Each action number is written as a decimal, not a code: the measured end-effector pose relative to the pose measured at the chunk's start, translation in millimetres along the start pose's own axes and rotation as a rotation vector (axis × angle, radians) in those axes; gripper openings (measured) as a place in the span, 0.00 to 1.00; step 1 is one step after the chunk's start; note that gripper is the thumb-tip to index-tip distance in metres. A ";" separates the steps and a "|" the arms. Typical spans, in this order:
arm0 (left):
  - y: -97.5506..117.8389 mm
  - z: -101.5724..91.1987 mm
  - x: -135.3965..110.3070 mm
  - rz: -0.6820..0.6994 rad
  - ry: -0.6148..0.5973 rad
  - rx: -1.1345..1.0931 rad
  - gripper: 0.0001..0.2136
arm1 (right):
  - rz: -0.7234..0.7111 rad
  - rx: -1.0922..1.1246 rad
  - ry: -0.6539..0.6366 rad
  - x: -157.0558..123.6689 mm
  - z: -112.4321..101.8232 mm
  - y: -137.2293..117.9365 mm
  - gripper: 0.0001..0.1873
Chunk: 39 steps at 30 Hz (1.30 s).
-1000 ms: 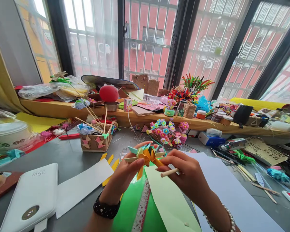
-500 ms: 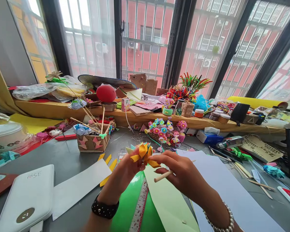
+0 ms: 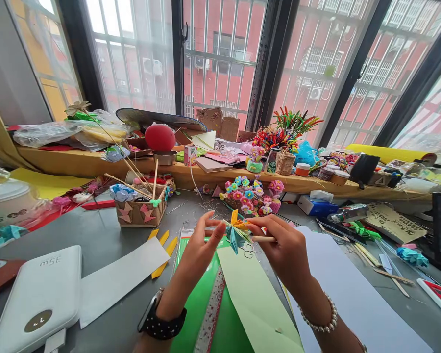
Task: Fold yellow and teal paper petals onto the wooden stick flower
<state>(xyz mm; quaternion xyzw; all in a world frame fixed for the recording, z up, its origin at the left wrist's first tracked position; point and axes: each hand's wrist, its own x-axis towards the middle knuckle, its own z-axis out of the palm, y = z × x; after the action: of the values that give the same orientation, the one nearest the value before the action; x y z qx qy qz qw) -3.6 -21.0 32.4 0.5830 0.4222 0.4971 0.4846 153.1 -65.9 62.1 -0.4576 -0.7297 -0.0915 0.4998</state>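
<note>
A folded paper flower with yellow and teal petals hangs over the green folder. My right hand pinches it from the right. A thin wooden stick also lies among those fingers, pointing left. On the other side, my left hand has its fingers apart, the thumb tip close to the petals; whether it touches them I cannot tell. Scissors lie just below the flower, partly covered. A pale green paper sheet and a patterned ruler rest on the folder.
Several yellow folded strips lie by a white paper strip, with a power bank at left. A cardboard basket and a bunch of craft flowers stand behind. White sheets lie at right.
My left hand has opened and moved left off the flower. The flower has turned in my right hand, so its teal petals now show below. The stick has swung nearly level.
</note>
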 end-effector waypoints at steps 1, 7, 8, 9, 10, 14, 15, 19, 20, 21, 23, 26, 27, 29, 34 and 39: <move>2.0 0.4 -2.8 0.102 0.077 0.095 0.25 | 0.012 -0.021 -0.001 -0.3 0.9 0.6 0.06; 8.9 5.9 -14.4 0.526 -0.091 0.253 0.22 | 0.043 -0.083 -0.017 -2.0 5.3 3.7 0.08; 8.5 7.4 -14.9 0.541 -0.100 0.263 0.22 | 0.045 -0.083 -0.025 -2.1 5.5 3.6 0.08; 8.0 8.8 -15.2 0.549 -0.091 0.271 0.20 | 0.046 -0.079 -0.034 -2.1 5.7 3.3 0.08; 7.4 10.0 -15.4 0.555 -0.076 0.275 0.17 | 0.045 -0.071 -0.042 -2.2 5.8 2.8 0.07; 7.7 11.5 -15.9 0.534 -0.039 0.280 0.08 | 0.064 -0.017 -0.063 -2.7 6.9 -0.2 0.07; 8.4 11.3 -16.2 0.521 -0.046 0.280 0.08 | 0.079 -0.003 -0.064 -2.8 7.2 -0.8 0.07; 11.7 9.8 -16.9 0.441 -0.067 0.229 0.07 | 0.136 0.070 -0.065 -2.4 6.4 -1.4 0.07; 12.4 9.4 -16.9 0.408 -0.067 0.195 0.07 | 0.152 0.100 -0.079 -1.9 5.5 -1.4 0.08; 13.1 8.8 -16.8 0.371 -0.066 0.149 0.06 | 0.171 0.135 -0.096 -1.3 4.3 -1.4 0.08; 14.4 7.7 -16.5 0.294 -0.082 0.026 0.07 | 0.212 0.203 -0.130 -0.2 1.5 -2.1 0.07; 16.8 6.5 -16.7 0.237 -0.139 -0.140 0.09 | 0.229 0.277 -0.134 0.8 -2.7 -5.0 0.05; 17.8 6.5 -17.3 0.234 -0.156 -0.167 0.09 | 0.225 0.289 -0.122 0.9 -3.9 -6.3 0.05; 19.9 7.1 -19.5 0.240 -0.157 -0.195 0.07 | 0.199 0.304 -0.093 0.7 -6.2 -9.3 0.03; 24.3 9.9 -27.7 0.300 -0.125 -0.282 0.06 | 0.110 0.350 -0.061 0.2 -12.1 -15.7 0.04; 25.6 8.0 -30.3 0.341 -0.165 -0.310 0.07 | 0.029 0.333 -0.017 0.1 -15.9 -18.2 0.06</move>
<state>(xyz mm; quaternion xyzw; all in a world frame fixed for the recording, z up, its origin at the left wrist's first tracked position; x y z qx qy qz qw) 0.1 -56.1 52.1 0.6032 0.1952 0.5813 0.5101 149.6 -85.5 75.7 -0.3796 -0.7323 0.0418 0.5638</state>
